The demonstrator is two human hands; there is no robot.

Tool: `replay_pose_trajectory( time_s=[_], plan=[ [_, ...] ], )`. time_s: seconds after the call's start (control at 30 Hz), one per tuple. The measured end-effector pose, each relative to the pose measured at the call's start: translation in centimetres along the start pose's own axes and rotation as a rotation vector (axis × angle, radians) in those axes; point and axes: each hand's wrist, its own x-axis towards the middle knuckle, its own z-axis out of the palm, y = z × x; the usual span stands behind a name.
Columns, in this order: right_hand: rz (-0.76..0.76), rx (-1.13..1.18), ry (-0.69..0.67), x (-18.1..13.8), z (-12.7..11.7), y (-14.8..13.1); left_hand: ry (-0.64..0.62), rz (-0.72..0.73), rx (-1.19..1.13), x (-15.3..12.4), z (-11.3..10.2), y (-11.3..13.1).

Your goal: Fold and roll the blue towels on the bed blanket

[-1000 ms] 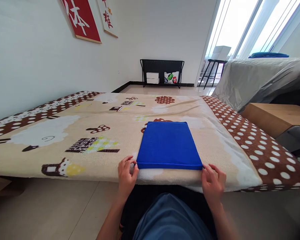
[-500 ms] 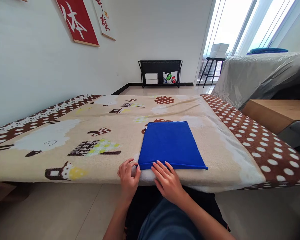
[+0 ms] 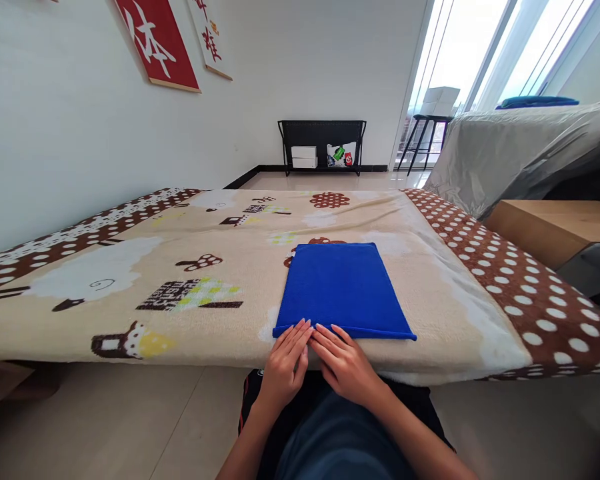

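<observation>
— At the near edge of the bed (image 3: 130, 293), what are the hands doing?

— Both are lying open and flat, gripping nothing. The left hand (image 3: 286, 357) and the right hand (image 3: 344, 360) are sitting side by side, touching each other. Their fingertips (image 3: 303, 327) are resting on the near hem of the cloth (image 3: 341, 288).

— And where is the cloth lying?

— It is lying folded into a blue rectangle on the bed, a little right of the middle. Its near hem is running just inside the bed's edge, and its near right corner is poking out to a slight point.

— How would you be handling this step?

— I am reading it as a pressing of the near hem. I would be holding the palms low and the fingers together, and spreading the pressure from the middle out toward both corners, so the layers are not sliding apart. The bed's top is looking plush, so shoving forward is likely to be dragging wrinkles in under the cloth.

— Anything else showing?

— Beyond the bed, a black rack (image 3: 323, 143) is standing against the far wall and a red banner (image 3: 156, 41) is hanging on the left wall. A grey cover (image 3: 520, 147) is draping something on the right, well apart from the hands.
</observation>
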Motion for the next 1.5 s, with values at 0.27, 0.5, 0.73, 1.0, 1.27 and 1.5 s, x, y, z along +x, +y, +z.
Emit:
replay_pose_trajectory(
  time_s=[0.27, 0.5, 0.73, 1.0, 1.27, 1.5],
  plan=[
    [0.096, -0.109, 0.103, -6.8, -4.2, 5.4, 0.035, 0.065, 0.025, -0.8, -1.7, -2.9],
    [0.246, -0.134, 0.263, -11.5, -6.0, 8.6, 0.077, 0.019, 0.081, -1.5, -4.0, -4.8],
    [0.324, -0.159, 0.332, -11.7, -6.5, 9.5, 0.092, -0.113, 0.16, -1.4, -3.6, -4.5],
    [0.373, -0.143, 0.378, -12.0, -6.7, 10.3, 0.109, -0.219, 0.093, -1.6, -3.0, -4.8],
    [0.465, -0.18, 0.393, -11.6, -6.3, 10.4, 0.109, -0.259, 0.029, -1.3, -3.1, -4.5],
    [0.512, -0.087, 0.365, -11.8, -6.9, 10.2, 0.112, -0.254, -0.01, -1.3, -3.8, -4.0]
  ],
)
